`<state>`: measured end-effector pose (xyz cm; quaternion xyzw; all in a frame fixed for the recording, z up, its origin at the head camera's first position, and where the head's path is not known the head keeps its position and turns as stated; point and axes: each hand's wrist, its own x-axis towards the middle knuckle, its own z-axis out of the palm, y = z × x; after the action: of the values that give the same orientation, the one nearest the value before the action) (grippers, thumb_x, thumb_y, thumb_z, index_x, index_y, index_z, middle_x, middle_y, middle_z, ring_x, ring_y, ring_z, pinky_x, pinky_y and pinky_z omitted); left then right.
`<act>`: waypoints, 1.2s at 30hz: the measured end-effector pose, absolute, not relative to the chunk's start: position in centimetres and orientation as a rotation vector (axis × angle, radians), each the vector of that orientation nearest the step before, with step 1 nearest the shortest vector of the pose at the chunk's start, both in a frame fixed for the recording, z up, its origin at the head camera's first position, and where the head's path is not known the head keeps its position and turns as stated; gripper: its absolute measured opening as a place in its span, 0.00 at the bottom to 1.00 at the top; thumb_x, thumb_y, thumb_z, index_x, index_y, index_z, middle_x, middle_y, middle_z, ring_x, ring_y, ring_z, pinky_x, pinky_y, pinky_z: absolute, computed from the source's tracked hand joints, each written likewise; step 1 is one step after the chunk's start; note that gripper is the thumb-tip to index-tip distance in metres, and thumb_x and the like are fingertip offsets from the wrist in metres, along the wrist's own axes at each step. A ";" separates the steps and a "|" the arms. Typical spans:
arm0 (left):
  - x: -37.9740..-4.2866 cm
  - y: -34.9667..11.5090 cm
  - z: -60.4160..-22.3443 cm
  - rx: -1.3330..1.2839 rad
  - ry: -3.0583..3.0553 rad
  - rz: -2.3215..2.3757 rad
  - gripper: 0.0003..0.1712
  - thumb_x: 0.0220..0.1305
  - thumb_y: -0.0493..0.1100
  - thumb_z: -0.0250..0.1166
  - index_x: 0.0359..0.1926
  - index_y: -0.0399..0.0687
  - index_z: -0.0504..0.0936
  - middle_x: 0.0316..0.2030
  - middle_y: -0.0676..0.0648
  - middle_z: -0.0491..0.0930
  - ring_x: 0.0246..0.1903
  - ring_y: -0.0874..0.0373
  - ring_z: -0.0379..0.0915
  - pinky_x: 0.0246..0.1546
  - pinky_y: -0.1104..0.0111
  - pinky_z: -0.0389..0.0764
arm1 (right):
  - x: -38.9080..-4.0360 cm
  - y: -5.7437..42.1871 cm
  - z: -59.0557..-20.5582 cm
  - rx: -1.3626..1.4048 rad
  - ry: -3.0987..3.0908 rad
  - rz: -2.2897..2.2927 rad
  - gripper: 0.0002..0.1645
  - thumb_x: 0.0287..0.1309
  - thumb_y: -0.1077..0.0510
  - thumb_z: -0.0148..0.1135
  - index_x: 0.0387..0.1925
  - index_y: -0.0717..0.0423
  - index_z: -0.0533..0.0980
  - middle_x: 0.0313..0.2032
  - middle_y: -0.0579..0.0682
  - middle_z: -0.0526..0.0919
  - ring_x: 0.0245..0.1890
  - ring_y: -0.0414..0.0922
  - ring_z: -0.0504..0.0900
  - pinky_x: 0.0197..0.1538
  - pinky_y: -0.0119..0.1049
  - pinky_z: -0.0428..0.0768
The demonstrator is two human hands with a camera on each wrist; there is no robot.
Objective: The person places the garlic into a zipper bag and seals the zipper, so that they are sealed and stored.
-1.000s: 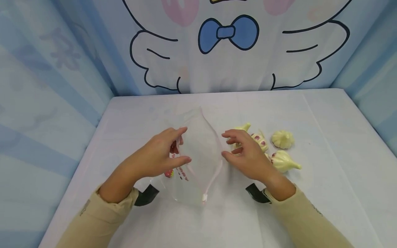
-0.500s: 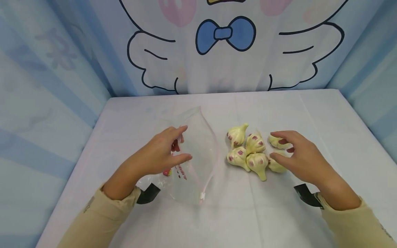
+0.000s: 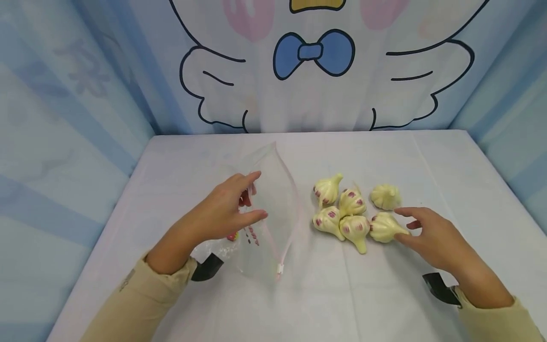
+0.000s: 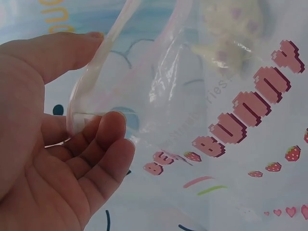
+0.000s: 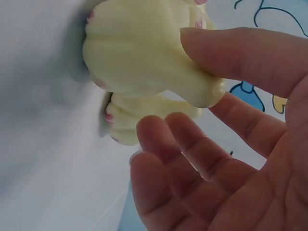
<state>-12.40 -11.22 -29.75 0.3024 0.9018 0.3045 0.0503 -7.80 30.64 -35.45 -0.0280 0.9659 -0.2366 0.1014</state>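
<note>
My left hand holds the upper rim of a clear zip bag, its thumb and fingers spread along the edge. The bag's pink-edged mouth gapes toward the right, and its white slider is near the front. Pink lettering shows on the bag in the left wrist view. My right hand is at the stem of a garlic bulb, thumb over the stem and index finger on the other side, the fingers still spread. This bulb lies on the table at the right of the group.
Several more garlic bulbs lie close together just right of the bag. A paler bulb lies behind the one at my right hand. The white table is backed by a printed curtain.
My right hand has moved from the bag's mouth to the right, over the garlic, then down and back to the rightmost bulb. The left hand has stayed at the bag.
</note>
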 end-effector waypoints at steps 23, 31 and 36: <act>-12.8 -11.1 -29.8 0.967 2.766 0.908 0.48 0.61 0.45 0.73 0.72 0.28 0.59 0.41 0.46 0.73 0.38 0.55 0.71 0.38 0.65 0.76 | -7.6 31.1 -33.8 -0.094 3.054 -0.738 0.17 0.62 0.55 0.67 0.48 0.61 0.82 0.38 0.59 0.85 0.40 0.59 0.82 0.28 0.37 0.76; -12.8 -11.1 -29.6 0.954 2.767 0.888 0.48 0.61 0.46 0.74 0.72 0.29 0.59 0.41 0.47 0.72 0.37 0.57 0.70 0.37 0.65 0.77 | -7.5 29.6 -31.6 -0.112 3.108 -0.834 0.17 0.62 0.53 0.68 0.48 0.59 0.82 0.40 0.59 0.85 0.38 0.57 0.83 0.26 0.33 0.77; -12.9 -11.0 -29.6 0.967 2.768 0.890 0.48 0.60 0.45 0.74 0.73 0.29 0.59 0.41 0.46 0.73 0.37 0.55 0.71 0.37 0.65 0.77 | -7.8 27.6 -30.3 -0.209 3.133 -0.914 0.16 0.61 0.56 0.70 0.48 0.60 0.83 0.40 0.57 0.85 0.34 0.50 0.80 0.26 0.30 0.76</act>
<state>-12.89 -10.96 -29.57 0.3155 0.9026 0.2904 0.0386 -7.76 27.62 -30.29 -0.0639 0.9560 -0.2790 -0.0641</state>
